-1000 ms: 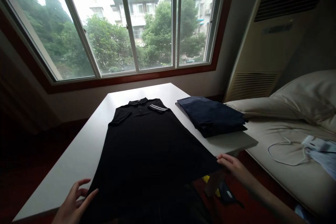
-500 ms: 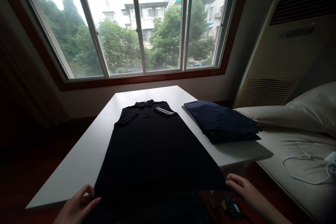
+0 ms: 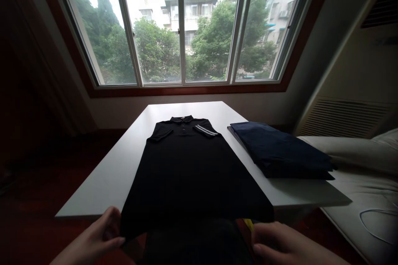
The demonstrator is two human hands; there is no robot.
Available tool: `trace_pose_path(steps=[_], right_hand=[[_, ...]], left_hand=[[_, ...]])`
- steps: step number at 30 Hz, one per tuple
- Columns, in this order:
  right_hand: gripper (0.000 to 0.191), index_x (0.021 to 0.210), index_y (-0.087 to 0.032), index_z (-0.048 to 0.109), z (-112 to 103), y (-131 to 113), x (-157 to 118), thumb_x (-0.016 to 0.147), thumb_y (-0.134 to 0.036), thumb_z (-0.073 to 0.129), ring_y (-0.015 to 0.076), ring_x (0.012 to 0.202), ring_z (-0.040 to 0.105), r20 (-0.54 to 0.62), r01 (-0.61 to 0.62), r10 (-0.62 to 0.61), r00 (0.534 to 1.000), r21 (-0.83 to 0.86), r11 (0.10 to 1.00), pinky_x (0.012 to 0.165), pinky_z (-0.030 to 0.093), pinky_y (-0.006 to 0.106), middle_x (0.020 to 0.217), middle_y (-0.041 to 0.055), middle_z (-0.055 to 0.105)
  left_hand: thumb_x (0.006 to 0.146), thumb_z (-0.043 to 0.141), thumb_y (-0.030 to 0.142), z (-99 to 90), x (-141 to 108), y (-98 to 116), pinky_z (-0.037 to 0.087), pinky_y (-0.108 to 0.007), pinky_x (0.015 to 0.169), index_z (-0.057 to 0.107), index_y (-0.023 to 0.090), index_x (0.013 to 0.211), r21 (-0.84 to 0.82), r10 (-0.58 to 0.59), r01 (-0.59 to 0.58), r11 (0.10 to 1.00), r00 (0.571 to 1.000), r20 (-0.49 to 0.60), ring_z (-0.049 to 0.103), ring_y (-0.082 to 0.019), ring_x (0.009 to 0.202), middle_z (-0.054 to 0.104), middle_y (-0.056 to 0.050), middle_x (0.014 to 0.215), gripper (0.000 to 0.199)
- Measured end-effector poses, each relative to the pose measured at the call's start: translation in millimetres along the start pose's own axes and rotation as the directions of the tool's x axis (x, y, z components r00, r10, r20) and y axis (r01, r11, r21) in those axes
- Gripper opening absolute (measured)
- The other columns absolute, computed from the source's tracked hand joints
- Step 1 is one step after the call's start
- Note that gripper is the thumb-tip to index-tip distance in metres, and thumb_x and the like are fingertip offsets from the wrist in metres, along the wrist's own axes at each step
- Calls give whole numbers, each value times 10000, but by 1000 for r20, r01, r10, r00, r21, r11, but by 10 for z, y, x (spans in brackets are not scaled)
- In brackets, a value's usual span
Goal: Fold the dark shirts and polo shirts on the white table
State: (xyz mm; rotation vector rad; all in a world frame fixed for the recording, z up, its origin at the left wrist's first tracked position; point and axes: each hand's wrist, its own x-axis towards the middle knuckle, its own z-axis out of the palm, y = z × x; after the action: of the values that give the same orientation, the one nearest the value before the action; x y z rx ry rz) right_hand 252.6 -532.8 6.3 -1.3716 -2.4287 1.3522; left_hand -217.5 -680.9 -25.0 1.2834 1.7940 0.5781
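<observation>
Reaching from 7 and 5 o'clock, the half-curled left hand [image 3: 91, 234] and right hand [image 3: 280, 244] sit at the hem corners of a black polo shirt [image 3: 195, 174] on the counter [image 3: 108, 186]; whether either grips, I cannot tell.

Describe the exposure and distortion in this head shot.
Head view: the window is bright, its sky blown out; the floor falls nearly to black; the polo shirt shows little fold detail; the wide lens splays the window's sides outward toward the top.

Left hand [image 3: 93, 234] and right hand [image 3: 284, 244] bare, slim tapering fingers, forearms uncovered; dark clothing [image 3: 195, 242] at lower frame edge, too dim for detail
</observation>
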Motion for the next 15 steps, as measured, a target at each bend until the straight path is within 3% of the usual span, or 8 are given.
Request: trace_pose_path(steps=[3, 6, 8, 10, 15], right_hand=[[210, 850, -265, 681, -84, -631, 319, 864, -397, 519, 154, 754, 610, 153, 206, -172, 973, -240, 949, 650, 426, 230, 833, 3, 681], [169, 848, -241, 683, -119, -1191, 874, 838, -348, 552, 124, 639, 568, 330, 453, -345, 879, -350, 820, 565, 364, 218, 754, -6, 668], [181, 877, -227, 683, -131, -1497, 1361, 837, -352, 559, 117, 640, 562, 363, 562, -438, 822, -393, 728, 553, 347, 215, 785, -1, 676], [181, 906, -218, 684, -155, -1745, 1910, 822, -333, 571, 121, 680, 580, 320, 574, -476, 819, -453, 683, 566, 350, 209, 832, 6, 686], [195, 942, -201, 691, -274, -2156, 3261, 772, -236, 603, 155, 806, 627, 134, 396, -396, 908, -578, 713, 593, 375, 200, 955, 30, 704]], left_hand=[[833, 536, 608, -157, -48, 130, 461, -264, 795, 540, 207, 1008, 102, -31, 34, 994, 999, -32, 607, -201, 876, 655, -8, 898, 437], [825, 495, 666, -240, -64, 140, 475, -282, 806, 625, 194, 929, 187, -63, 75, 980, 996, -69, 626, -237, 911, 687, -28, 914, 501], [781, 547, 675, -206, -67, 54, 480, -308, 869, 683, 198, 972, 195, -98, 112, 974, 992, -81, 622, -283, 1014, 705, -50, 1018, 531], [750, 595, 659, -106, -68, -78, 459, -335, 963, 685, 219, 1104, 154, -129, 142, 978, 987, -93, 576, -318, 1152, 684, -57, 1169, 572], [684, 628, 693, 253, -44, -258, 406, -399, 1077, 587, 203, 1299, -76, -275, 265, 961, 938, -211, 469, -356, 1304, 582, -86, 1358, 787]])
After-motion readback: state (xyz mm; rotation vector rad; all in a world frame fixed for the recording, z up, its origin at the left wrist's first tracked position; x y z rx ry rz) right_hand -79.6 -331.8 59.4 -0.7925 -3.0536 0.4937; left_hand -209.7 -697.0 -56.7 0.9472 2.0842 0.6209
